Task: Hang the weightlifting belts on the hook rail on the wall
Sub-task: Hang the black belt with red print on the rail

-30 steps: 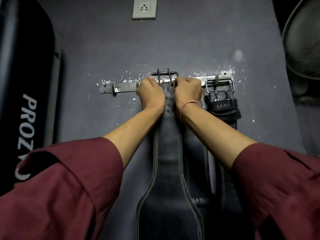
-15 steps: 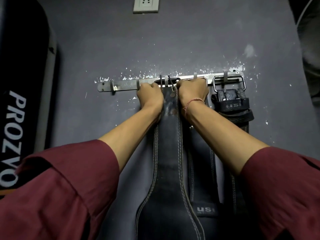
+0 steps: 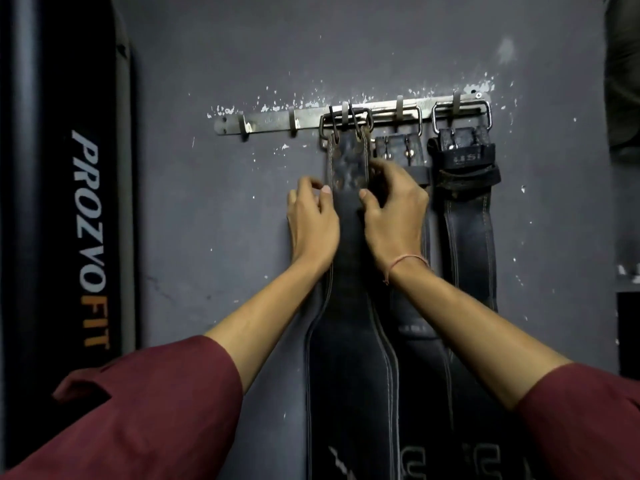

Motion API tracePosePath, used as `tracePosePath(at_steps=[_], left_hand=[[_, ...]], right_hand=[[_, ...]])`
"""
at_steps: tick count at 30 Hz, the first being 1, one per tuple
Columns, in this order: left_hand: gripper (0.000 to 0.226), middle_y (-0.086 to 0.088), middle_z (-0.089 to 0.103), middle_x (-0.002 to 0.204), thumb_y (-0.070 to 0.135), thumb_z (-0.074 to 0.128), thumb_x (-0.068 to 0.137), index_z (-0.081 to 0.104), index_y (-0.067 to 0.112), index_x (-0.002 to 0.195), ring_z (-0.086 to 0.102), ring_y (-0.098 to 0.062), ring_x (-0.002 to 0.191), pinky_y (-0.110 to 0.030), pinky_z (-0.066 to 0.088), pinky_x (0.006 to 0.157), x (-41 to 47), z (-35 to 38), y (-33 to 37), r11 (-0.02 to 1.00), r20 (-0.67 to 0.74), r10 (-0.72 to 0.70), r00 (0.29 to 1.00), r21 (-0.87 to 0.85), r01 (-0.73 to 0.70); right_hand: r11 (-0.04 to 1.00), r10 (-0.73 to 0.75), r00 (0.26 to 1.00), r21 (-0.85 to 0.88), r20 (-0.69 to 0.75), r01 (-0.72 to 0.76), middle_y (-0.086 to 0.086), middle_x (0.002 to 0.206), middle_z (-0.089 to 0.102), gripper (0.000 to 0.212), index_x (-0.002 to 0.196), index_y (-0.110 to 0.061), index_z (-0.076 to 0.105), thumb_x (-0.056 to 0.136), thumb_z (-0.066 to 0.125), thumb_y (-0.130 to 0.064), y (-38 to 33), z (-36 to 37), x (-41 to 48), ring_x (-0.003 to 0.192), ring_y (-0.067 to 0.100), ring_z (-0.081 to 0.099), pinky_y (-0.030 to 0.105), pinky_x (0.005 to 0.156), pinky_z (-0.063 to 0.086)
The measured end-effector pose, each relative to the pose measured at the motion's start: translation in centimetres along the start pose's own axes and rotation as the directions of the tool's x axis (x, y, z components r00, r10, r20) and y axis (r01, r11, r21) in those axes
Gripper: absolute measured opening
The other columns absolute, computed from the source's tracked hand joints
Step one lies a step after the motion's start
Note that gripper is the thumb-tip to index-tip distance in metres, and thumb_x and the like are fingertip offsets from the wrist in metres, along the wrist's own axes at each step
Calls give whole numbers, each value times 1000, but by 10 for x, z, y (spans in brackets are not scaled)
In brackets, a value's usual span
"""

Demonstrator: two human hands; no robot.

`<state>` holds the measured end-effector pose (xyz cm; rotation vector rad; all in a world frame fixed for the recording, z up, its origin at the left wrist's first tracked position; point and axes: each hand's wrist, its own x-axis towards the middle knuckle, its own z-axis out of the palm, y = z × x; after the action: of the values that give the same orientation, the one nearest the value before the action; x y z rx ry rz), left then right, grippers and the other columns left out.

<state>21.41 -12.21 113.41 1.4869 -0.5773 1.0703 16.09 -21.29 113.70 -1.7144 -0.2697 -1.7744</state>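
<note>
Closest to the camera are two dark red sleeves (image 3: 145, 407), one at each bottom corner of the view. Bare arms reach out of them toward a grey wall (image 3: 221, 209).

The left hand (image 3: 311, 223) lies along the left edge of the middle belt (image 3: 346, 237). Its fingers are loose and bent, and the thumb tip touches the front of the strap. It is not gripping. The right hand (image 3: 394, 216) is at the right edge of the same belt, fingers curled and thumb resting on the leather, but not clamped around it (a thin string is tied on this wrist).

The middle belt is black with pale stitching. It hangs straight down and gets wider near the bottom edge of the view. Its metal buckle (image 3: 346, 123) is hooked over the third hook of the hook rail (image 3: 270, 123).

Just to its right hangs a second belt (image 3: 401, 154), partly hidden behind the right hand. Farther right hangs a third belt (image 3: 467, 220), at the right end of the rail. The two hooks at the left end of the rail have nothing on them.

White chips of paint speckle the wall above the rail. Along the left edge of the wall stands a tall black pad (image 3: 69, 202) with the word PROZVOFIT.
</note>
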Motion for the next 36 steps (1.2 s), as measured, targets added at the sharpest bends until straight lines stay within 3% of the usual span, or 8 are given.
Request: tracePosePath(at_steps=[2,6,8,11,16,25,29,36], left_hand=[[13,-5,54,106,20,47,102,55,10,107,54,-12,83,-32,47,84,-34,-13,-1,999,27,9,1000,-35,-8],[23,1,47,119,21,49,102,49,17,125,53,-2,91,-19,46,86,-113,-43,-7,994,167,63,984,-95,-48],[26,3,48,123,22,50,102,48,21,128,55,-2,96,-18,48,88,-156,-56,-12,990,245,42,969,-137,-8],[21,6,52,120,21,49,102,52,21,123,56,-1,94,-16,46,85,-224,-76,-18,979,309,-59,949,-166,114],[12,3,60,109,20,49,102,58,17,109,56,2,89,-7,42,76,-339,-112,-25,925,403,-279,872,-132,357],[16,-11,67,85,18,48,104,60,12,95,62,-20,77,-21,47,69,-537,-210,-46,657,419,-711,565,110,745],[24,-7,63,74,14,48,103,56,19,82,54,-14,64,-26,45,66,-632,-262,-53,470,359,-854,378,216,856],[18,3,60,70,18,49,103,57,16,87,54,-12,62,-33,47,66,-756,-338,-58,208,151,-976,160,404,891]], right_hand=[[999,47,999,25,11,-47,8,114,71,38,118,-5,67,81,71,0,0,-16,-32,106,20,66,28,100,49],[946,300,949,99,93,-309,0,102,72,25,113,-10,69,88,70,-10,-4,-57,-119,87,4,65,6,81,48],[902,399,900,100,179,-420,-3,101,71,24,114,-12,68,90,69,-12,-8,-80,-164,89,2,65,6,79,48],[844,507,818,34,272,-535,-7,104,71,26,116,-14,67,91,69,-15,-17,-117,-227,96,3,66,13,85,51],[747,635,676,-73,374,-661,-4,110,70,26,119,-17,66,93,67,-21,-40,-170,-314,103,11,67,41,92,58],[443,829,291,-242,478,-863,-3,95,65,23,119,-10,62,97,61,-13,-80,-224,-475,90,10,63,21,75,57],[268,863,63,-349,501,-898,-1,89,62,20,117,-8,60,97,59,-8,-87,-250,-563,89,18,61,40,82,57],[35,802,-301,-544,516,-838,2,94,61,26,121,-4,57,96,60,-4,-105,-294,-689,95,21,59,45,90,51]])
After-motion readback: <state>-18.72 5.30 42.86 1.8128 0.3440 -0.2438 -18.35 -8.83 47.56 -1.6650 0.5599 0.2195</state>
